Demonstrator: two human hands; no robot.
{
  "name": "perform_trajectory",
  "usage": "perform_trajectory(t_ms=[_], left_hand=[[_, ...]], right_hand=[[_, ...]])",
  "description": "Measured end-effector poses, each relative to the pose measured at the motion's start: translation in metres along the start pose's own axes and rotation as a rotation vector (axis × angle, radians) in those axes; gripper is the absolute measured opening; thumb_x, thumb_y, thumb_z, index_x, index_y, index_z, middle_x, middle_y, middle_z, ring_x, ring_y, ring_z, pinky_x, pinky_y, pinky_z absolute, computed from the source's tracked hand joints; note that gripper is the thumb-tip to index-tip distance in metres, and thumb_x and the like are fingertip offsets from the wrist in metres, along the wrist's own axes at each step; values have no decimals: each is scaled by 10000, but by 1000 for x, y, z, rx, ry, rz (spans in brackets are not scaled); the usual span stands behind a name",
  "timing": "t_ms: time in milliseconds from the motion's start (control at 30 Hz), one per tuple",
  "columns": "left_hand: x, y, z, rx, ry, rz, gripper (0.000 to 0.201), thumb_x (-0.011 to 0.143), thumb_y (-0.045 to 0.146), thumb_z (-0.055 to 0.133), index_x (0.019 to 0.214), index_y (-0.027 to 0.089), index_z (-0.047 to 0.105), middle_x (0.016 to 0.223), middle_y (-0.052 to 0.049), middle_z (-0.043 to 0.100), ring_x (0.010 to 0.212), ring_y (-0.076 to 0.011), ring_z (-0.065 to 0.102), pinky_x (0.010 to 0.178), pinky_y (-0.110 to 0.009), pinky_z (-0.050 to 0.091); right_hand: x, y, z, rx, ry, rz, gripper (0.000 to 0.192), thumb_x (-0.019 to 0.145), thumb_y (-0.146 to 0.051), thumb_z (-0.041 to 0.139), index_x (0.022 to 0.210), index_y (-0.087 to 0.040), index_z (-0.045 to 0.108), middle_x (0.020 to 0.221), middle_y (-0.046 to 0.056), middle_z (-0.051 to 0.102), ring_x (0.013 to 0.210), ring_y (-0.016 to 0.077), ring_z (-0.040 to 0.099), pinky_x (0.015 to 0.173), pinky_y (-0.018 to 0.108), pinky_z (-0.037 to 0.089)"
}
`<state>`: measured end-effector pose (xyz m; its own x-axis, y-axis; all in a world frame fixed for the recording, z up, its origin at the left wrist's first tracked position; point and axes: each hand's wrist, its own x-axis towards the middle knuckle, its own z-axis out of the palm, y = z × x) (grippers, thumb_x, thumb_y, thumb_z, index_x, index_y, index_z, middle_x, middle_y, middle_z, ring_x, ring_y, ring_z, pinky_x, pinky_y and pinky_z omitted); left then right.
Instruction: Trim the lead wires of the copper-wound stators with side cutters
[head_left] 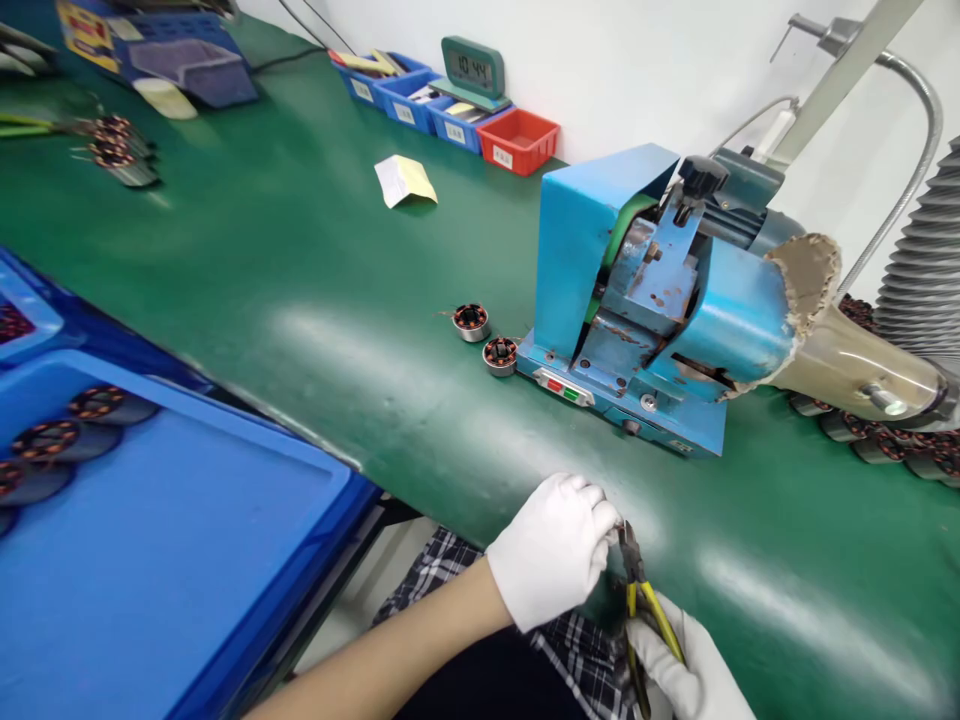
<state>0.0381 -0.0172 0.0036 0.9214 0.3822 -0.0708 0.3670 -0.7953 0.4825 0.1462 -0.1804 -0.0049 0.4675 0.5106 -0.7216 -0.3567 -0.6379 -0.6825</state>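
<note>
My left hand (553, 552), in a white glove, is closed near the table's front edge. What its fingers hold is hidden behind them. The gloved right hand (694, 665) grips yellow-handled pliers (631, 555), their dark jaws pointing up and touching or nearly touching the left fingertips. Beyond both hands stands a blue belt grinding machine (585, 270) with red and green buttons. Two small wound motor stators, a rear one (471, 322) and a front one (500, 356), sit at its left corner.
Blue trays (225, 560) at the left hold several stators (56, 440). Further stators (885, 440) lie right of the machine. At the back are small blue bins (405, 105), a red bin (519, 140), a digital clock (472, 68) and folded paper (405, 181). A ribbed hose (926, 260) hangs right.
</note>
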Motion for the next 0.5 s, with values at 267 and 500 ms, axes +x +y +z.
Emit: perform_trajectory(t_ms=[267, 500], left_hand=[[-1, -3, -1, -14, -17, 40, 97, 796, 168, 454, 845, 182, 537, 852, -49, 537, 809, -217, 489, 770, -385, 431], [-3, -10, 2, -88, 132, 6, 182, 807, 133, 416, 877, 191, 574, 871, -46, 579, 830, -210, 532, 794, -378, 445]], right_hand=[[11, 29, 14, 417, 85, 36, 503, 557, -508, 779, 908, -186, 617, 707, 27, 671, 725, 225, 647, 641, 293, 519], [15, 3, 27, 674, -299, -66, 276, 590, -344, 801, 759, -179, 658, 730, 52, 674, 755, 224, 651, 776, 379, 493]])
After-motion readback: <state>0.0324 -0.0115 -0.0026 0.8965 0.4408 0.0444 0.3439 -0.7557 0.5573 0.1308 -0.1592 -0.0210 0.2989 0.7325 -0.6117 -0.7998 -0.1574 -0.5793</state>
